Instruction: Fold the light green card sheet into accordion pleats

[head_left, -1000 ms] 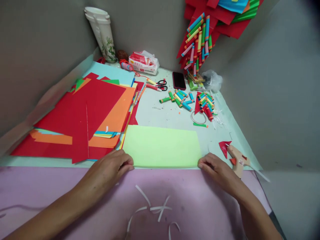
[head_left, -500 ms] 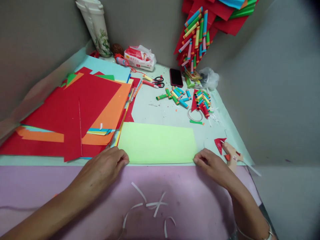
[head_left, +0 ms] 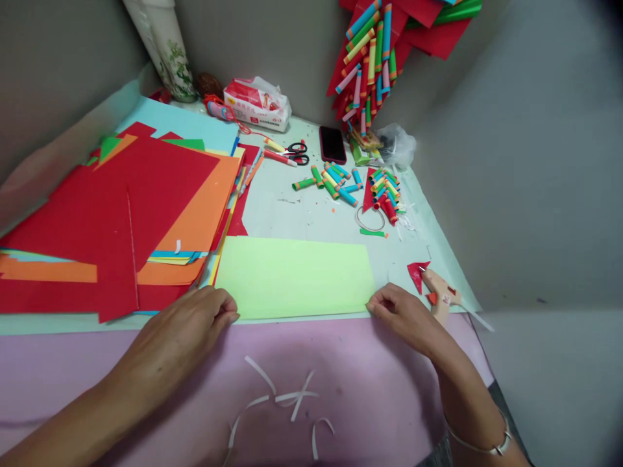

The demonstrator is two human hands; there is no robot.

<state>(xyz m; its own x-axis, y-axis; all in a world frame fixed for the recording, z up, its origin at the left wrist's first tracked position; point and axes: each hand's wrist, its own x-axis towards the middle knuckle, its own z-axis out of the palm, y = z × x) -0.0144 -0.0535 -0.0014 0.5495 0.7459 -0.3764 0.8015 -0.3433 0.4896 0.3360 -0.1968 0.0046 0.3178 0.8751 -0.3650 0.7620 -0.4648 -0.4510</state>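
Note:
A light green sheet of paper (head_left: 294, 279) lies flat along the near edge of the pale table cover, its long side toward me. My left hand (head_left: 197, 324) pinches its near left corner between thumb and curled fingers. At the near right corner, my right hand (head_left: 402, 314) holds the sheet with thumb and forefinger, the other fingers curled. A stack of coloured paper (head_left: 165, 188), red on top, lies beside the sheet's left end. To the right of my right hand rests a beige glue gun (head_left: 440, 293), with a red paper scrap (head_left: 417, 275) under its nozzle.
White paper strips (head_left: 296, 394) lie on the pink surface in front. Behind the sheet are small paper rolls (head_left: 335, 181), scissors (head_left: 296, 154), a phone (head_left: 333, 144), a tape ring (head_left: 370, 219) and a tissue pack (head_left: 257, 104). A paper-roll decoration (head_left: 370, 58) stands at the back, a white tumbler (head_left: 165, 52) back left.
The whole scene has shifted left and slightly tilted as the head camera turned. Both hands keep their grip on the green sheet's near corners.

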